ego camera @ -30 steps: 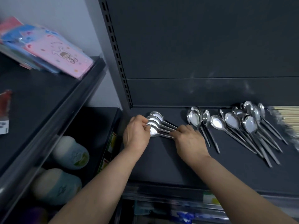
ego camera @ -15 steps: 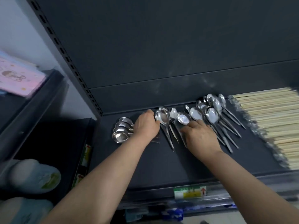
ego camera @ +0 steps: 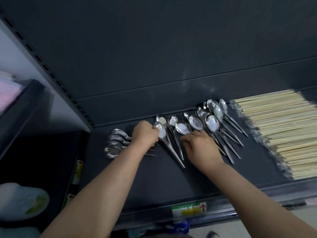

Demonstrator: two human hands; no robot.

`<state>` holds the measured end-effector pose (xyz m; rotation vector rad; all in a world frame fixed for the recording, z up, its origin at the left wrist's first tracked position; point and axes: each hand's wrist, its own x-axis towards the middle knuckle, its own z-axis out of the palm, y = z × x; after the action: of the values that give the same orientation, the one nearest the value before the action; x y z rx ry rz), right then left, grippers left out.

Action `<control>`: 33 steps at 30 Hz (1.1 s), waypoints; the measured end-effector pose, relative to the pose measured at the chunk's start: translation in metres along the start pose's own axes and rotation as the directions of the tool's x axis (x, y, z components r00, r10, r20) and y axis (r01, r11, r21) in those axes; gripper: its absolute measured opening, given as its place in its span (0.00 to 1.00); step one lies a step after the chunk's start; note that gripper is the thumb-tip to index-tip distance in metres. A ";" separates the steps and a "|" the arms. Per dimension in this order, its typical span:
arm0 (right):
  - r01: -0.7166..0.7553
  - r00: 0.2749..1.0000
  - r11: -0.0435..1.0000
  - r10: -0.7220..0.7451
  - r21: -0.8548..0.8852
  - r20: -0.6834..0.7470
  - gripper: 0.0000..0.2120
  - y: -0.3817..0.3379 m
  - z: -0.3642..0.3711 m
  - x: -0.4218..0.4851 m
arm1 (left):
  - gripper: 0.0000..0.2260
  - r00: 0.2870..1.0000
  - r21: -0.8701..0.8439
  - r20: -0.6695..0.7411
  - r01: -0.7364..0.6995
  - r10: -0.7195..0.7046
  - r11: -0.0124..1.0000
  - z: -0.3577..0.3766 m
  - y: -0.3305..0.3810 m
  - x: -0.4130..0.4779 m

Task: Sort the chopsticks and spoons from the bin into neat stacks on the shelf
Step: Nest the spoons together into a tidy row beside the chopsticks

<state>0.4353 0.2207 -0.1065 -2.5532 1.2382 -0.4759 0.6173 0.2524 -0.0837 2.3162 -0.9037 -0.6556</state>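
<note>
Several steel spoons lie on the dark shelf (ego camera: pixel 154 177). A neat overlapping stack of spoons (ego camera: pixel 114 143) sits at the shelf's left end, its handles hidden under my left forearm. My left hand (ego camera: pixel 143 133) pinches the bowl edge of a loose spoon (ego camera: pixel 161 131) just right of that stack. My right hand (ego camera: pixel 201 148), back up with fingers curled, covers the handle of another spoon (ego camera: pixel 182 127). A fan of loose spoons (ego camera: pixel 213 124) lies to its right. Wrapped pale chopsticks (ego camera: pixel 281 134) are stacked at the right end.
The shelf's back panel (ego camera: pixel 171 66) rises right behind the spoons. A slotted upright (ego camera: pixel 56 79) bounds the shelf on the left. A price label (ego camera: pixel 188 209) sits on the front rail. A white and green packet (ego camera: pixel 22 201) lies on the lower left shelf.
Both hands left the stacked spoons and moved right to the loose ones. My left hand now pinches a spoon bowl, and my right hand slid down over a handle. The view shifted right.
</note>
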 end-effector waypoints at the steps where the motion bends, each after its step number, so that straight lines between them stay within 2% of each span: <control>1: -0.030 0.999 0.995 0.027 0.092 0.034 0.09 -0.005 -0.003 0.002 | 0.10 1.000 -0.080 0.009 -0.003 0.004 0.997 0.001 0.001 -0.004; 3: -0.115 0.987 0.964 0.082 0.241 0.141 0.12 -0.011 -0.008 0.006 | 0.09 0.998 -0.278 0.070 0.026 -0.007 0.960 0.003 0.008 -0.014; 5: -0.209 0.959 0.904 0.114 0.372 0.261 0.13 -0.015 -0.012 0.010 | 0.08 0.991 -0.403 0.132 0.051 0.003 0.914 0.008 0.015 -0.018; 7: -0.355 0.912 0.737 0.138 0.576 0.385 0.11 -0.013 -0.016 0.012 | 0.07 0.986 -0.413 0.164 0.058 0.012 0.909 0.015 0.021 -0.019; 8: -0.425 0.883 0.639 0.138 0.641 0.448 0.10 -0.012 -0.018 0.012 | 0.07 0.984 -0.408 0.176 0.063 0.011 0.911 0.019 0.022 -0.018; 9: -0.459 0.866 0.600 0.138 0.655 0.480 0.10 -0.009 -0.019 0.012 | 0.07 0.982 -0.410 0.190 0.070 0.010 0.909 0.023 0.024 -0.017; 11: -0.442 0.878 0.679 0.191 0.587 0.439 0.09 0.003 -0.020 0.011 | 0.07 0.986 -0.417 0.166 0.047 0.025 0.908 0.028 0.029 -0.014; 12: -0.414 0.896 0.748 0.232 0.519 0.379 0.10 0.011 -0.020 0.011 | 0.07 0.997 -0.377 0.069 -0.010 0.038 0.926 0.028 0.031 -0.009; 14: -0.391 0.913 0.840 0.302 0.376 0.274 0.11 0.026 -0.023 0.010 | 0.08 0.984 -0.185 -0.156 -0.113 0.084 0.976 0.025 0.033 0.005; 15: -0.399 0.911 0.855 0.327 0.332 0.252 0.12 0.031 -0.025 0.009 | 0.12 0.975 -0.081 -0.199 -0.119 0.101 0.990 0.023 0.032 0.014; 17: -0.423 0.899 0.860 0.360 0.285 0.249 0.13 0.039 -0.027 0.008 | 0.18 0.988 0.040 -0.131 -0.082 0.086 0.996 0.024 0.032 0.027; 19: -0.441 0.891 0.845 0.371 0.303 0.261 0.15 0.043 -0.026 0.008 | 0.19 0.997 0.085 -0.047 -0.061 0.065 0.994 0.029 0.030 0.035; 23: -0.451 0.887 0.801 0.353 0.394 0.298 0.14 0.041 -0.024 0.011 | 0.06 0.993 0.171 -0.062 -0.089 0.101 0.981 0.028 0.028 0.038; 27: -0.444 0.893 0.755 0.334 0.482 0.300 0.14 0.030 -0.023 0.016 | 0.06 0.996 0.255 -0.011 -0.087 0.093 0.963 0.008 0.027 0.027; 28: -0.453 0.890 0.727 0.338 0.515 0.306 0.15 0.026 -0.022 0.018 | 0.06 0.995 0.229 0.025 -0.099 0.095 0.968 0.003 0.027 0.023; 30: -0.483 0.875 0.636 0.338 0.602 0.346 0.15 0.019 -0.019 0.020 | 0.08 0.991 0.021 0.089 -0.100 0.098 0.995 -0.001 0.028 0.013; 32: -0.503 0.864 0.551 0.311 0.666 0.395 0.13 0.010 -0.016 0.021 | 0.08 0.989 -0.207 0.102 -0.087 0.110 0.974 0.002 0.033 0.002; 33: -0.506 0.862 0.522 0.294 0.686 0.412 0.11 0.007 -0.014 0.020 | 0.08 0.988 -0.260 0.083 -0.102 0.127 0.960 0.007 0.036 -0.003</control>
<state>0.4364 0.1991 -0.0930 -1.4576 1.1332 -0.4349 0.5952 0.2297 -0.0644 2.0036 -0.9313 -0.7931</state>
